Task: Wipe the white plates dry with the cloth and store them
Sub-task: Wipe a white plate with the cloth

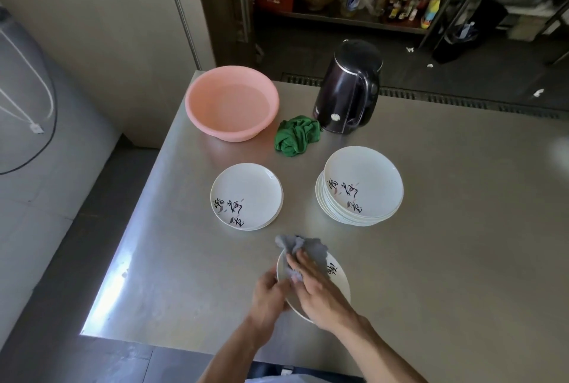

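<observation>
**plate_noob:** how careful do I need to be with the white plate here? It's near the front edge of the tabletop, tilted up toward the person. I can't tell if its lower rim rests on the steel or hangs just above it

**kitchen_mo:** Looks like glazed ceramic or melamine to me, so it's stiff and not heavy, but slick while wet, and it could chip if it drops on that metal. The grip looks sensible. The left hand has its fingers curled round the plate's left rim, and the rim is the place to hold it, since the lip gives you something to hook. The right hand isn't gripping anything. Its fingers lie mostly straight and press the grey cloth against the plate's face. The cloth is soft and bunched, and part of it flops over the top rim

**plate_noob:** and where does it go afterwards?

**kitchen_mo:** My guess is one of the two piles behind it. The tall stack of plates sits back and to the right, and the smaller pile sits back and to the left. That one looks like one plate, maybe two. I can't say which pile is wet and which is dry. Set it down flat, because glazed plates skate on each other

**plate_noob:** anything else in the way?

**kitchen_mo:** Not really. Further back there's a crumpled green cloth, with a pink basin to its left and a black electric kettle just beside it on the right. They're all well away from the hands
</observation>
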The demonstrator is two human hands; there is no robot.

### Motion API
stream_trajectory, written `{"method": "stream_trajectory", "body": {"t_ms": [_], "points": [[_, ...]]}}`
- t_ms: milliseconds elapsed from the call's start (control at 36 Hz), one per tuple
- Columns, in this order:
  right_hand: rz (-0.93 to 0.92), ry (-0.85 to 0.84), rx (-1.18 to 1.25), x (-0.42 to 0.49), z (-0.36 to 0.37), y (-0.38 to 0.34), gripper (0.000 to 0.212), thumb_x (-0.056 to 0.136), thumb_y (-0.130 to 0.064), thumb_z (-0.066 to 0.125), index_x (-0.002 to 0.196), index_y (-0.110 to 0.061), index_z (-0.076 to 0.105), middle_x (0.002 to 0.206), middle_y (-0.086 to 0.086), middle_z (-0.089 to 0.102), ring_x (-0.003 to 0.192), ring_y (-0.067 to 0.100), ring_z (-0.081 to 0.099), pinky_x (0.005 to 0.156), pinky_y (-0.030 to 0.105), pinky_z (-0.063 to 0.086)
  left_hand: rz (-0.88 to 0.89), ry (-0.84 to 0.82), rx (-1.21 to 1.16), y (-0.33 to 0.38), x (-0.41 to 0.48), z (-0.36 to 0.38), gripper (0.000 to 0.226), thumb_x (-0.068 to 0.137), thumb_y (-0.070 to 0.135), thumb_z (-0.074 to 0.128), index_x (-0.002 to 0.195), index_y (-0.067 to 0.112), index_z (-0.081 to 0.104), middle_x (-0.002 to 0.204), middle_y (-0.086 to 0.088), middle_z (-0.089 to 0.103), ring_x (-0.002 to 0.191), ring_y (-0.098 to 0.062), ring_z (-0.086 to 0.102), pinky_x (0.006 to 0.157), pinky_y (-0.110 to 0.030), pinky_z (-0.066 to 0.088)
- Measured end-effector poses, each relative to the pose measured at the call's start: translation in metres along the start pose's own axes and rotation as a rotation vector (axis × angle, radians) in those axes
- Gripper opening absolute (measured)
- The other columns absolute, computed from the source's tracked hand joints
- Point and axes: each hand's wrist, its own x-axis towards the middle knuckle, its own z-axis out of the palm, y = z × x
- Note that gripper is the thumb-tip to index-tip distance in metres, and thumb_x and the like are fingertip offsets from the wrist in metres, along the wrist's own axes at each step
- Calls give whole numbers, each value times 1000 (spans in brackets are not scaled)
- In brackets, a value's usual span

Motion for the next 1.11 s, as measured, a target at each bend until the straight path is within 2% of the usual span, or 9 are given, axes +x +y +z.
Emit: {"method": "stream_trajectory", "body": {"t_ms": [139,222,278,417,556,722,806,944,1111], "points": [[312,65,-207,13,-11,-2,52,108,-35,22,158,-21,24,167,2,9,154,12,2,122,32,-5,-12,145,-146,-5,3,-7,40,95,-3,44,109,17,74,99,-8,79,83,-19,74,71,-37,61],[206,75,90,14,-7,-13,50,109,-33,27,156,-19,29,166,-6,10,154,10,2,123,25,4,-31,187,-87,-3,7,-8,13,92,2,55,89,14,62,86,-10,69,75,-20,66,68,-36,54],[108,59,225,8,-3,-16,49,108,-33,33,155,-20,32,162,-16,7,151,1,1,119,14,4,-64,171,-42,-1,9,-11,14,85,14,63,81,16,50,80,-10,63,75,-21,64,67,-34,53],[129,24,-184,1,6,13,53,108,-33,27,158,-18,24,166,-7,1,153,7,-1,125,31,-2,-115,162,-30,-6,9,-10,21,93,-6,51,89,13,45,81,-17,58,72,-27,61,62,-39,60],[353,88,-182,-1,-2,18,56,107,-39,20,157,-16,27,167,0,9,154,11,-1,118,27,-10,-55,245,-58,7,12,-13,27,97,-5,49,111,16,57,88,-11,73,72,-26,66,62,-38,58],[1,24,-41,-7,1,3,53,106,-24,38,156,-10,27,165,-1,7,154,11,7,123,22,5,-94,-64,113,18,-2,0,46,69,13,59,113,11,71,102,-21,74,90,-30,73,79,-50,63],[-5,42,-62,-6,-2,9,52,107,-28,35,157,-14,27,165,-6,8,153,8,10,123,20,6,-115,-41,42,15,0,1,51,64,12,58,113,9,71,107,-21,74,96,-35,72,85,-55,61],[330,10,-195,1,-17,26,54,108,-34,24,158,-14,23,168,5,2,154,14,-2,123,32,-5,-79,148,-86,22,8,-12,59,60,12,53,116,13,71,111,-22,69,97,-36,68,76,-53,63],[33,23,-74,-28,-12,15,54,107,-41,31,157,-20,28,164,-10,10,153,7,0,122,20,-1,-21,180,-106,40,8,-10,44,73,16,53,113,21,72,100,-5,78,98,-29,72,67,-39,62]]}}
